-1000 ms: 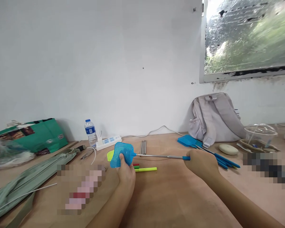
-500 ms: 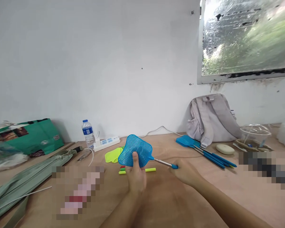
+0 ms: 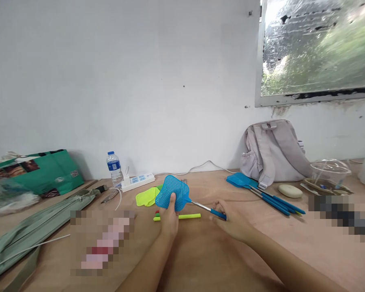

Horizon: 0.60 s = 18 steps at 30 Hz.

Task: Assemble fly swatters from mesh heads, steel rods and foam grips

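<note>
My left hand grips a blue fly swatter by its perforated head, thumb lying on the front. A thin metal shaft leads right from the head to a blue handle. Around that handle my right hand is loosely curled, with the fingertips lifted a little off it. Behind and below the swatter, a yellow-green fly swatter's handle lies on the table, with a red tip beside it. A yellow-green swatter head rests farther back, partly hidden by the blue one.
Several blue fly swatters lie at right, before a grey backpack and a pale oval object. Along the wall stand a water bottle, a power strip and a green bag. Folded grey-green fabric lies left.
The blue swatter's head has tilted and moved slightly with my left hand. My right fingers have loosened, and more of the blue handle now shows. The view has shifted slightly.
</note>
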Tool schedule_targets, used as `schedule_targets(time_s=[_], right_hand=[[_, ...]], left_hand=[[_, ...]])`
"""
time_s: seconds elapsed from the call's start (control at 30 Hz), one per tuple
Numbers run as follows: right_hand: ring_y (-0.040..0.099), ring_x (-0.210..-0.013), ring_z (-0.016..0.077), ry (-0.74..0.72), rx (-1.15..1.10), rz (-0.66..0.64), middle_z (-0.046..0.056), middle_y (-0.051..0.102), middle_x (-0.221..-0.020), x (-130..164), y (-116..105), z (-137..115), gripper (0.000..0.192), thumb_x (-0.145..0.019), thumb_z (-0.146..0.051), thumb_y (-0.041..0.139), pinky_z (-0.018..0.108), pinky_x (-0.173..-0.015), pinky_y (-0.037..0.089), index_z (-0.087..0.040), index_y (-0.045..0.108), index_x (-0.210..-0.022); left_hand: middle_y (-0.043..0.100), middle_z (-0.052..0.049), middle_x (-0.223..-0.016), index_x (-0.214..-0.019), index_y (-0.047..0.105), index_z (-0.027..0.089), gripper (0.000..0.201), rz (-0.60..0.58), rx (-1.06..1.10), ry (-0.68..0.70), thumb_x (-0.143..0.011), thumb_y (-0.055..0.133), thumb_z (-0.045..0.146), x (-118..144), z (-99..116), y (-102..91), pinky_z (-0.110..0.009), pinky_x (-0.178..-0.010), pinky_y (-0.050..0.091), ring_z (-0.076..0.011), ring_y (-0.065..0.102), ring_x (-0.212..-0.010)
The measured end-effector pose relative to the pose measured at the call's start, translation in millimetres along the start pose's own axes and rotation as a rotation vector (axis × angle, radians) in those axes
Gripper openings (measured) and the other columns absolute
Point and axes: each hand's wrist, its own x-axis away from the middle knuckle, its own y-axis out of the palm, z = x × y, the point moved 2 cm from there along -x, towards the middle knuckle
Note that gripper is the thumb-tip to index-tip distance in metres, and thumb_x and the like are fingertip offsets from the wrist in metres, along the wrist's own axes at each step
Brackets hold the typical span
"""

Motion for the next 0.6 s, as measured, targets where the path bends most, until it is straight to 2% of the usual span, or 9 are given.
schedule_targets(time_s=[0.1,0.17,0.23,0.33,0.4,0.47,0.57,0.6], right_hand=[[0.054,-0.081,0.0169,-0.188,0.003,-0.083,0.003,0.059,-0.087,0.9,-3.6,9.4,0.027,-0.081,-0.032,0.04,0.029,-0.07,0.042,-0.022,0.049,-0.105],[0.054,-0.092,0.0196,-0.231,0.074,-0.084,0.006,0.06,-0.097,-1.6,-5.8,20.4,0.031,-0.084,-0.034,0.035,0.033,-0.077,0.041,-0.023,0.048,-0.11],[0.054,-0.094,0.0209,-0.225,0.163,-0.04,0.007,0.061,-0.1,-8.3,-8.8,35.6,0.033,-0.085,-0.035,0.032,0.035,-0.079,0.042,-0.023,0.049,-0.11],[0.056,-0.091,0.021,-0.232,0.291,0.091,0.007,0.061,-0.102,-23.3,-18.7,65.8,0.03,-0.086,-0.035,0.031,0.035,-0.077,0.043,-0.021,0.049,-0.106],[0.057,-0.088,0.021,-0.226,0.413,0.224,0.008,0.062,-0.099,-32.7,-30.3,90.5,0.027,-0.086,-0.031,0.032,0.033,-0.075,0.044,-0.019,0.051,-0.103],[0.058,-0.084,0.0206,-0.191,0.62,0.373,0.012,0.062,-0.094,-38.0,-44.4,116.7,0.026,-0.086,-0.026,0.032,0.03,-0.074,0.045,-0.016,0.053,-0.097],[0.058,-0.078,0.023,-0.16,0.724,0.423,0.016,0.06,-0.086,-37.3,-64.6,154.4,0.024,-0.083,-0.02,0.033,0.033,-0.071,0.044,-0.013,0.055,-0.091],[0.058,-0.074,0.0224,-0.182,0.875,0.443,0.015,0.061,-0.081,-35.0,-70.5,164.8,0.024,-0.083,-0.017,0.033,0.032,-0.069,0.044,-0.014,0.055,-0.09]], left_hand=[[0.064,-0.005,-0.097,-0.097,0.056,0.018,0.04,-0.083,-0.24,0.027,-0.065,0.065,0.04,-10.7,-2.7,-10.6,-0.031,-0.074,0.049,-0.0183,0.06,-0.086],[0.064,-0.007,-0.096,-0.094,0.057,0.016,0.039,-0.162,-0.413,0.045,-0.066,0.063,0.041,-11.5,-3.4,-13.4,-0.033,-0.081,0.045,-0.0202,0.059,-0.091],[0.064,-0.008,-0.099,-0.098,0.054,0.016,0.037,-0.289,-0.517,0.084,-0.07,0.059,0.041,-7.7,-3.4,-12.1,-0.034,-0.085,0.041,-0.0205,0.056,-0.096],[0.063,-0.007,-0.101,-0.111,0.045,0.018,0.039,-0.508,-0.675,0.19,-0.077,0.05,0.037,1.7,-2.4,-7.3,-0.035,-0.087,0.039,-0.0192,0.054,-0.1],[0.063,-0.006,-0.099,-0.111,0.043,0.02,0.036,-0.6,-0.849,0.286,-0.077,0.049,0.031,6.7,-1.3,-5.2,-0.035,-0.088,0.037,-0.019,0.054,-0.101],[0.063,-0.005,-0.098,-0.107,0.046,0.02,0.031,-0.638,-0.992,0.37,-0.077,0.048,0.026,9.5,-0.2,-4.5,-0.035,-0.088,0.036,-0.0192,0.054,-0.099],[0.064,-0.004,-0.094,-0.102,0.048,0.02,0.026,-0.625,-1.067,0.433,-0.077,0.045,0.023,10.0,0.4,-4.9,-0.034,-0.086,0.037,-0.0193,0.054,-0.097],[0.064,-0.004,-0.092,-0.101,0.048,0.02,0.024,-0.619,-1.077,0.437,-0.077,0.044,0.022,9.5,-0.1,-5.1,-0.034,-0.085,0.038,-0.0193,0.055,-0.095]])
